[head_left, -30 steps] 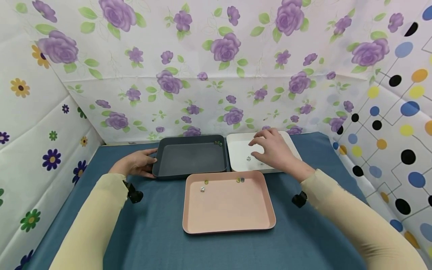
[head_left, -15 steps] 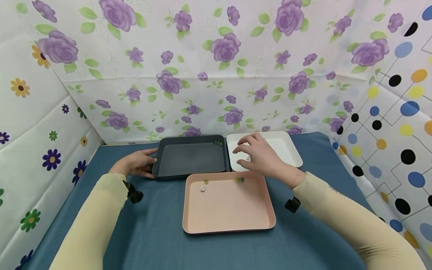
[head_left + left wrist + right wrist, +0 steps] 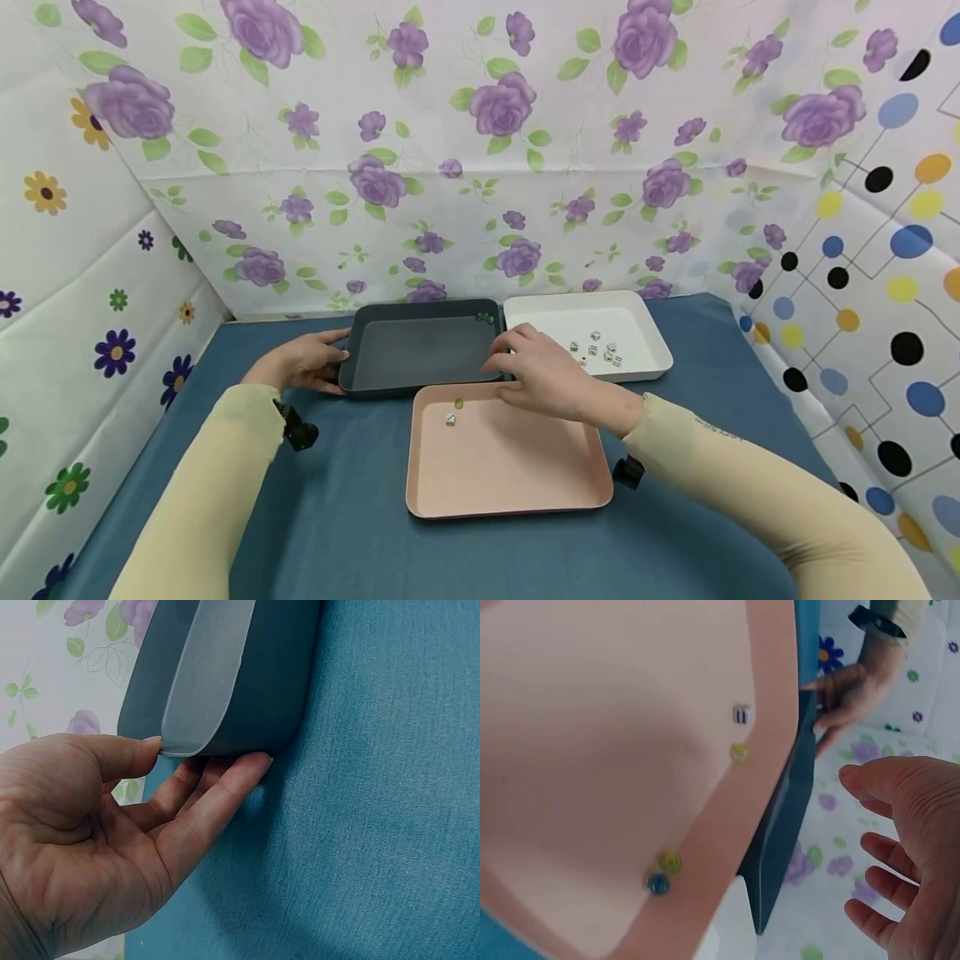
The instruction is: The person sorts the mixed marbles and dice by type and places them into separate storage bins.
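My left hand (image 3: 307, 364) holds the left end of the dark grey tray (image 3: 420, 346); in the left wrist view its thumb lies at the rim and its fingers touch the outer wall. Over the meeting edges of the grey, white and pink trays hovers my right hand (image 3: 540, 375), fingers loosely bent, nothing visible between them. In the pink tray (image 3: 510, 475) are a white die (image 3: 451, 419) and a yellow marble (image 3: 459, 403). Another yellow marble (image 3: 670, 862) and a blue marble (image 3: 658, 883) show in the right wrist view; my right hand hides them in the head view.
The white tray (image 3: 637, 325) at the back right holds several white dice (image 3: 593, 350). Several green marbles (image 3: 484, 317) sit in the grey tray's far right corner. A blue cloth (image 3: 337, 517) covers the table, and a flowered sheet (image 3: 450, 233) hangs behind.
My right hand has moved left and toward me, from above the white tray to the pink tray's back edge, uncovering the dice. My left hand stays on the grey tray.
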Demonstrator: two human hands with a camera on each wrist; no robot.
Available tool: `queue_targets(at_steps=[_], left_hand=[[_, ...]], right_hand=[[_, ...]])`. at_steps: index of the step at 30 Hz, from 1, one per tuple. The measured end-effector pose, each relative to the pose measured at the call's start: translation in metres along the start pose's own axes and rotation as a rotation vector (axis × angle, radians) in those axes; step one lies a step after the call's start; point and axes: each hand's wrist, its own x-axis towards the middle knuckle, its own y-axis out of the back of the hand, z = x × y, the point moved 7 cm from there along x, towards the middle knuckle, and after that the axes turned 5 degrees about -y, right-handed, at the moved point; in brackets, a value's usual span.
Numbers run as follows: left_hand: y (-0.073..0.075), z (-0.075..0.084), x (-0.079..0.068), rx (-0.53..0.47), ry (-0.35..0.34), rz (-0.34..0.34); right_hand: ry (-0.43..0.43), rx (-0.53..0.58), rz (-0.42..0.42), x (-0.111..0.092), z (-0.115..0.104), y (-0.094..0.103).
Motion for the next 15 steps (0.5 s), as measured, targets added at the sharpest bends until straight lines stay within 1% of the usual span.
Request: queue_targets(at_steps=[3,7,15], left_hand=[[0.0,0.0,0.0,0.0,-0.004,-0.005],[0.0,0.0,-0.001,-0.003,-0.006,-0.007],[-0.001,0.0,-0.001,0.004,-0.011,-0.009]], right_hand=[[0.025,0.004,-0.014,0.002,-0.007,-0.01],[0.026,-0.017,-0.07,0.005,-0.018,-0.025],[0.014,-0.11,-0.138,0.011,-0.034,-0.052]])
